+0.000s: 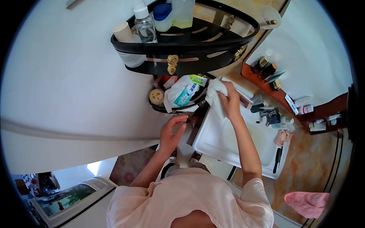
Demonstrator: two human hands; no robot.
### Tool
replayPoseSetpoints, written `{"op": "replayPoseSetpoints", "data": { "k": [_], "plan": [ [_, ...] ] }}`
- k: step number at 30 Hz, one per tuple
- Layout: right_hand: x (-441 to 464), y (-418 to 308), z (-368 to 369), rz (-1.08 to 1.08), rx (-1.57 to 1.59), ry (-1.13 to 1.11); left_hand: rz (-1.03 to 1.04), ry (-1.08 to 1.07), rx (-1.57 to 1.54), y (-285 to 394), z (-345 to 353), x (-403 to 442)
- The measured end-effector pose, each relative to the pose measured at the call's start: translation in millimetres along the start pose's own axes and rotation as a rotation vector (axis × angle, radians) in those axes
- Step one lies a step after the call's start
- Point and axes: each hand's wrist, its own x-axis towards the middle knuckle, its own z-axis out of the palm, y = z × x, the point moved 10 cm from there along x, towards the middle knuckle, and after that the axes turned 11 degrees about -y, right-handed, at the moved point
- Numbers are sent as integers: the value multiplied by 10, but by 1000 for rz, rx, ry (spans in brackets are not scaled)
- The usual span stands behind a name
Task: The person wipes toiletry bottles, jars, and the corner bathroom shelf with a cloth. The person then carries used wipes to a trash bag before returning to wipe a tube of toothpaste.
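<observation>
My right hand (230, 100) grips a bunched white cloth (216, 95) over the back left corner of the white sink (207, 140). Lower and to the left, my left hand (171, 133) is raised with curled fingers. A small dark object (187, 121) shows at its fingertips, too small to name. Just beyond this hand, the lower black corner shelf (167, 110) carries a white pack with a teal label (185, 96) and a round jar with a tan lid (156, 96).
An upper black shelf (182, 48) holding several bottles juts out above my hands. A faucet (270, 116), pink soap dish (282, 137) and black-handled tool (278, 159) are along the sink's right side. Bottles stand on a wooden ledge (283, 97); a pink cloth (308, 203) hangs lower right.
</observation>
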Motion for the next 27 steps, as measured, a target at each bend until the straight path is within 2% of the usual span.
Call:
{"op": "replayPoseSetpoints", "data": {
  "k": [2,5,6,8,11,15,20,23,27],
  "plan": [
    [11,-27,263,26,-67,-90,45,81,134,56,-118,-16],
    [-194,-285,431,-17,5,-190,180,168,469,338,-269,11],
    [-314,-315,485,6,103,-214,223,182,527,427,-291,47],
    [-608,-359,517,2,96,-255,313,219,643,623,-328,153],
    [-1188,103,562,182,211,-189,327,233,616,794,-377,274],
    [-1928,658,524,511,430,-11,269,181,569,629,-285,270],
    [-2132,973,545,606,292,84,175,49,564,267,45,133],
    [-1973,939,374,533,202,177,83,-4,525,141,166,53],
    [-2150,1619,927,582,131,-16,43,7,507,80,187,-27]
  ]
}}
